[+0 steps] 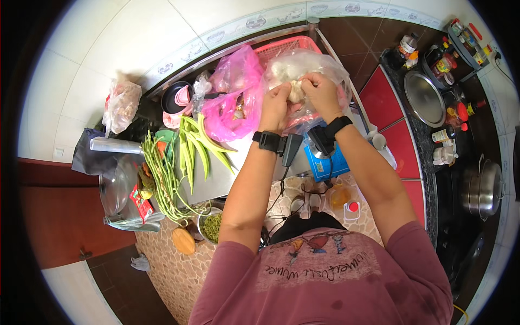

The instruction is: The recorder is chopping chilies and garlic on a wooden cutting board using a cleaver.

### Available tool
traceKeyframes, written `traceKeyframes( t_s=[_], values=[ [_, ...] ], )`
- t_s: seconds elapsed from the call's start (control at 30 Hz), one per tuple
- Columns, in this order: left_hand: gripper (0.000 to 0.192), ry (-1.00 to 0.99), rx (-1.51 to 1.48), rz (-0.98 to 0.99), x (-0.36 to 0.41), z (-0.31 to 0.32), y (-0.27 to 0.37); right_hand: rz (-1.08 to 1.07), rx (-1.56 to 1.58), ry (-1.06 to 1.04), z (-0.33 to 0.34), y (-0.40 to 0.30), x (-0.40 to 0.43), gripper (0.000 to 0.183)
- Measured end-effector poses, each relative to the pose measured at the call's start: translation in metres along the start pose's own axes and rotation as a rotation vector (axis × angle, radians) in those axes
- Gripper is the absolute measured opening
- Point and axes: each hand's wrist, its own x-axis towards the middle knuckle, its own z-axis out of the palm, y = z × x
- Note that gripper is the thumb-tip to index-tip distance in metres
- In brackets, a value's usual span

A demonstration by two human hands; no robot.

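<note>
Both my hands are over a clear plastic bag [325, 65] holding whitish bulbs, which lies on a pink plastic basket [302, 40]. Between my fingers is a pale bulb that looks like garlic [296, 92]. My left hand [276, 105] pinches its left side; my right hand [323, 94] has thumb and fingers closed at its upper right. Just left of my hands lies a pink plastic bag [233, 115] with items inside. Green ridged pods [195, 148] and long beans [158, 174] lie farther left on the table.
A blue box [325, 164] sits below my wrists. At left are a small black pan [176, 97], a plastic roll [115, 145] and a glass lid [115, 189]. A pot of greens [211, 228] stands low. Bottles, a round metal tray [424, 99] and a steel pot [483, 189] line the right counter.
</note>
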Motion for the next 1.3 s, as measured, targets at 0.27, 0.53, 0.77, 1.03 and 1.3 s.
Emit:
traceKeyframes(
  t_s=[0.27,0.53,0.77,1.03,1.3],
  values=[
    [0.029,-0.123,0.165,0.046,0.001,-0.006,0.002,-0.096,0.052,-0.275,-0.011,0.007,0.004,0.021],
    [0.032,-0.193,0.000,0.015,-0.001,-0.016,0.008,-0.279,-0.212,-0.045,-0.006,0.004,0.007,0.016],
    [0.037,-0.166,0.010,0.056,-0.009,-0.020,0.019,-0.017,-0.422,-0.122,-0.010,0.015,0.006,0.020],
    [0.041,-0.056,0.047,0.120,-0.006,-0.034,0.011,-0.106,0.138,-0.423,0.004,-0.012,-0.001,0.031],
    [0.042,-0.051,0.090,0.182,-0.007,-0.019,-0.011,-0.021,0.163,-0.434,-0.004,-0.017,-0.004,0.026]
  ],
)
